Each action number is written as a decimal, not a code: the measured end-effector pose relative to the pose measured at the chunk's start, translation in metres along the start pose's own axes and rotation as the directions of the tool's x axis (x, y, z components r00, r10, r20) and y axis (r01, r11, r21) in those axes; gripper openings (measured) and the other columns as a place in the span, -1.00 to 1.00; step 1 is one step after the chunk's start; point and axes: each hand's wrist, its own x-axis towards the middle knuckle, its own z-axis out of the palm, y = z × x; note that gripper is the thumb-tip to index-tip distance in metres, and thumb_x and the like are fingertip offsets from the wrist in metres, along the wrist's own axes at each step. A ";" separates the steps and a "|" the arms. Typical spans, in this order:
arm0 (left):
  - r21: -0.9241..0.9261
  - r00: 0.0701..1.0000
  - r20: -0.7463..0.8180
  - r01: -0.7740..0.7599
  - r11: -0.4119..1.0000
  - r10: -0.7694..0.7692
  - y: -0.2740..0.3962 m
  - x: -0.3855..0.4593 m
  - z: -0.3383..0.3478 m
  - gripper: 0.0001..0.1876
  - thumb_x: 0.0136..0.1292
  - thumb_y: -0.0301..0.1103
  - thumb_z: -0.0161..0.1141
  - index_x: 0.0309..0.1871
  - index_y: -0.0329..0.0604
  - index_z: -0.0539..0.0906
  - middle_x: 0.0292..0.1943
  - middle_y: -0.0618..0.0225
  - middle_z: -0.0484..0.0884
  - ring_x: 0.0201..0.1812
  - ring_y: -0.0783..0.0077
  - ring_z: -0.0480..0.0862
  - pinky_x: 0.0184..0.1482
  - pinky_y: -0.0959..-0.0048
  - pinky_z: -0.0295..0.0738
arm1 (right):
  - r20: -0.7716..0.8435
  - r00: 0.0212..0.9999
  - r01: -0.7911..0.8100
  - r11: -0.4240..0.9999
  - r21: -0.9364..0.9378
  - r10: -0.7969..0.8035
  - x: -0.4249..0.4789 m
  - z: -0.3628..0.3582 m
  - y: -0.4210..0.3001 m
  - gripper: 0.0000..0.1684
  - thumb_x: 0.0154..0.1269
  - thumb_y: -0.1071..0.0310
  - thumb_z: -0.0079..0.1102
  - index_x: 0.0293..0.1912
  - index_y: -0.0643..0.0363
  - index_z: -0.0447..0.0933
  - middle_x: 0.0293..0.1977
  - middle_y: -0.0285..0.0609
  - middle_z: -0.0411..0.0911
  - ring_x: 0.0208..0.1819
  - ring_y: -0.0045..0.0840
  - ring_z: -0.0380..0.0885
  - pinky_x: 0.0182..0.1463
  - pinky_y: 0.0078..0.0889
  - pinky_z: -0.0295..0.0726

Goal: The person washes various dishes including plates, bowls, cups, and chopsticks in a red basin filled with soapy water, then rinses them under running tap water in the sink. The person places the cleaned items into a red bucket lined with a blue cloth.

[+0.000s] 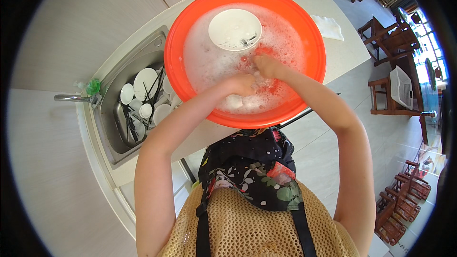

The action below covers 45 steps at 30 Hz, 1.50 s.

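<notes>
A large orange-red plastic basin full of soapy water stands on the counter before me. My left hand is partly sunk in the foam near the basin's front. Just beyond and to its right, my right hand also dips into the water. Suds hide the fingers of both hands, so what they hold cannot be made out. A white dish shows partly through the foam beside my left hand. Farther back rests a white plate with a dark mark and suds on it.
Left of the basin, a steel sink holds several white bowls, plates and dark chopsticks. A faucet and a green bottle are at its rim. A white cloth lies right of the basin. Wooden chairs stand beyond.
</notes>
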 end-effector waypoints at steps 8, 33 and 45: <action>0.007 0.996 -0.058 0.075 0.997 -0.074 -0.032 0.005 -0.002 -0.51 0.10 -0.47 0.03 0.17 -0.25 0.46 -0.13 -0.19 0.61 -0.04 -0.03 0.62 0.00 0.16 0.49 | -0.108 0.993 -0.043 0.993 0.112 0.055 0.011 -0.020 0.018 -0.52 -0.01 0.51 0.18 0.00 0.17 0.46 -0.12 0.11 0.56 -0.01 -0.05 0.53 0.03 -0.14 0.52; -0.083 0.896 -0.386 0.202 0.976 -0.218 -0.046 0.020 0.009 -0.75 0.24 -0.31 0.09 -0.12 -0.26 0.63 -0.22 -0.10 0.64 -0.10 -0.05 0.63 -0.06 0.14 0.49 | -0.076 0.997 -0.021 0.999 0.024 0.023 0.005 -0.013 0.008 -0.66 0.08 0.42 0.16 -0.08 0.24 0.52 -0.14 0.10 0.58 -0.04 -0.10 0.55 0.03 -0.11 0.51; -0.165 0.901 -0.374 0.169 0.972 -0.221 -0.041 0.011 -0.003 -0.53 0.18 -0.46 0.07 0.21 -0.22 0.38 -0.15 -0.10 0.63 -0.07 -0.12 0.62 -0.03 0.10 0.49 | -0.178 0.984 0.038 0.998 0.050 -0.028 0.000 -0.020 0.005 -0.69 0.14 0.40 0.11 -0.08 0.18 0.51 -0.15 0.09 0.57 -0.06 -0.10 0.55 -0.01 -0.09 0.53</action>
